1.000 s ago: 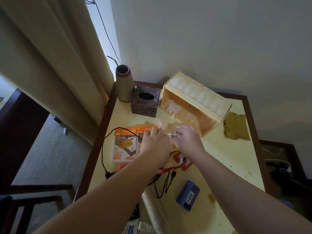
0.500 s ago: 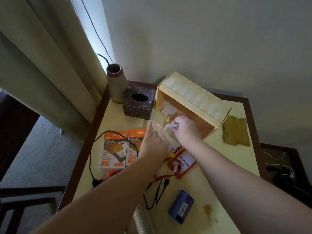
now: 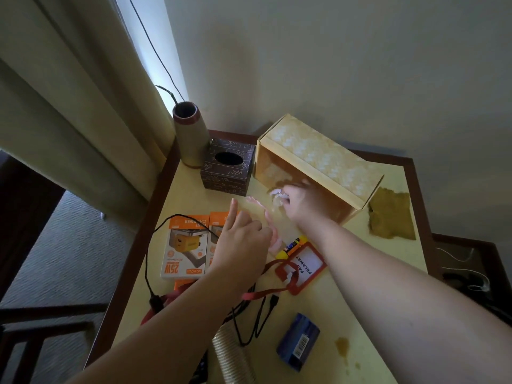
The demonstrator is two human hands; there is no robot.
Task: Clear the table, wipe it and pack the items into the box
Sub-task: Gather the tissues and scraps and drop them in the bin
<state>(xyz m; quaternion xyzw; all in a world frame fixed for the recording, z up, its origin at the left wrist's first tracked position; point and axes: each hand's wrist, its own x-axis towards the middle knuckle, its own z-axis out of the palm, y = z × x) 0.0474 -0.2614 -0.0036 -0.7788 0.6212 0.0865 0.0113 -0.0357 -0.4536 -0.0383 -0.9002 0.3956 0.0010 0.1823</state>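
Left of centre, two orange charger boxes [image 3: 185, 246] lie on the table [image 3: 360, 286]. The left hand [image 3: 243, 239] hovers above them, fingers spread, holding nothing. Upper centre-right, the right hand [image 3: 302, 202] grips white crumpled paper [image 3: 278, 196] at the mouth of the box [image 3: 318, 162], which lies on its side.

table [image 3: 388, 261] | box [image 3: 318, 159] | tissue holder [image 3: 228, 170] | charger boxes [image 3: 185, 248] | cloth [image 3: 390, 214] | badge [image 3: 302, 263]

"25W" on charger box [image 3: 185, 249]; "PELAWAT" badge [image 3: 303, 264]
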